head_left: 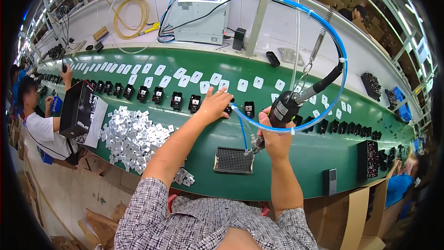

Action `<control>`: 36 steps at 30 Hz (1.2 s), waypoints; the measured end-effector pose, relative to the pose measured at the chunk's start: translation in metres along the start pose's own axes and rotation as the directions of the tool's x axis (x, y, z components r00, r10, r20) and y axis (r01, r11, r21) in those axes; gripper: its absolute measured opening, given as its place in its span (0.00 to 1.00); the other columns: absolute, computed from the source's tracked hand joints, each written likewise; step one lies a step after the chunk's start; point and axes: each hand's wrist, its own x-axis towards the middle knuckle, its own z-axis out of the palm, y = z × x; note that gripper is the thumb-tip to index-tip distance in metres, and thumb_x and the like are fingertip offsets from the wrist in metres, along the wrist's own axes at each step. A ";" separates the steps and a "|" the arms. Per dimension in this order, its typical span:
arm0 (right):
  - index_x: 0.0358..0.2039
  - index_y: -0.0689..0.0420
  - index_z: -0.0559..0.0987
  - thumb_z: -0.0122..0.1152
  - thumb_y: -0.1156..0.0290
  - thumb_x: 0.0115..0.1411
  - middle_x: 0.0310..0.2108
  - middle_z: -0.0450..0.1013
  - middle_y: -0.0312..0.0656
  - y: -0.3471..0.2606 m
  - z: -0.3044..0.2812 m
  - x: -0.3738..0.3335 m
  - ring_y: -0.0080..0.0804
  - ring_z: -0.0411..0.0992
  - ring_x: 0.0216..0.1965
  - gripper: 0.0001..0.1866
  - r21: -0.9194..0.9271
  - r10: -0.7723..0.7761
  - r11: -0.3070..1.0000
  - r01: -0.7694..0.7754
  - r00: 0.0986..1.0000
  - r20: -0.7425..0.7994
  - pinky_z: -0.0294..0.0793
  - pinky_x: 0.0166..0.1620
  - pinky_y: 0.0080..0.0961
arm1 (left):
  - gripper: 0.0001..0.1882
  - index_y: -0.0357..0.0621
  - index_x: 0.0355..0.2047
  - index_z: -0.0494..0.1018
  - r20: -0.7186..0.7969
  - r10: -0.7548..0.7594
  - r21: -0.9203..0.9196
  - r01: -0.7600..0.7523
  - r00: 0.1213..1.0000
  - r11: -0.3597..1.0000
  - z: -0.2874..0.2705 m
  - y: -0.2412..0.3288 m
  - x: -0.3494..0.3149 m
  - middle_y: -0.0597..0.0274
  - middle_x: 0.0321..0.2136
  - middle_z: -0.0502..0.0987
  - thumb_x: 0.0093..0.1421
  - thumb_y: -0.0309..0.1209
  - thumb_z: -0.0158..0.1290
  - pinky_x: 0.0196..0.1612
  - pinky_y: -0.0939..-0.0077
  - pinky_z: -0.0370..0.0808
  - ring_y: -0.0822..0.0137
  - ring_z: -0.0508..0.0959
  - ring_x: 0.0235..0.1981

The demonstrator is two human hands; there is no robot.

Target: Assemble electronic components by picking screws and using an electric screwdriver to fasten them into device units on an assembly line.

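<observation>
My right hand (276, 136) is wrapped round a black power screwdriver (281, 110), which hangs from a spring and a blue air hose. Its metal end (257, 145) points down beside a black grid tray (234, 159) of small cells. Further forward, my left hand (215, 103) has its fingers and thumb about a small black housing (229, 108), mostly hidden by the hand. Similar open black housings (194, 103) stand in a row to its left, and another housing (249, 109) is to its right. White cards (243, 85) lie just beyond the fingers.
A heap of silvery metal plates (134, 136) covers the bench left of my arm. Beyond stands a black box (79, 111) beside a co-worker (44, 129). A white machine (196, 16) is at the back; a black box of parts (367, 157) and a grey block (329, 182) are at right.
</observation>
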 end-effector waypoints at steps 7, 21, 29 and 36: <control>0.40 0.63 0.78 0.67 0.76 0.61 0.25 0.75 0.37 -0.012 0.011 0.017 0.21 0.68 0.17 0.09 -0.016 -0.045 0.999 0.045 0.998 -0.032 0.68 0.22 0.16 | 0.37 0.49 0.54 0.71 0.103 -0.077 -0.393 0.112 0.992 0.913 -0.043 0.071 -0.030 0.61 0.53 0.71 0.45 0.44 0.71 0.53 0.60 0.59 0.62 0.72 0.49; 0.41 0.62 0.79 0.66 0.77 0.61 0.26 0.76 0.37 0.042 0.042 0.020 0.20 0.69 0.19 0.09 0.044 -0.086 0.995 0.085 0.996 0.019 0.69 0.24 0.16 | 0.41 0.46 0.60 0.69 0.451 -0.245 -0.681 0.509 0.858 0.527 -0.034 0.114 -0.077 0.58 0.56 0.66 0.48 0.44 0.73 0.58 0.58 0.66 0.46 0.65 0.48; 0.41 0.61 0.79 0.66 0.76 0.61 0.26 0.76 0.37 0.040 0.045 0.015 0.20 0.70 0.19 0.09 0.006 -0.098 0.995 0.098 0.995 -0.007 0.70 0.24 0.16 | 0.40 0.47 0.60 0.69 0.375 -0.222 -0.698 0.432 0.900 0.571 -0.036 0.115 -0.078 0.57 0.57 0.66 0.49 0.42 0.72 0.58 0.57 0.65 0.48 0.65 0.48; 0.40 0.61 0.78 0.66 0.76 0.61 0.25 0.76 0.37 0.043 0.045 0.016 0.20 0.70 0.19 0.08 -0.008 -0.107 0.994 0.107 0.994 0.007 0.69 0.24 0.16 | 0.40 0.47 0.60 0.67 0.425 -0.228 -0.706 0.478 0.876 0.523 -0.038 0.116 -0.073 0.57 0.57 0.66 0.49 0.42 0.72 0.59 0.58 0.61 0.51 0.66 0.49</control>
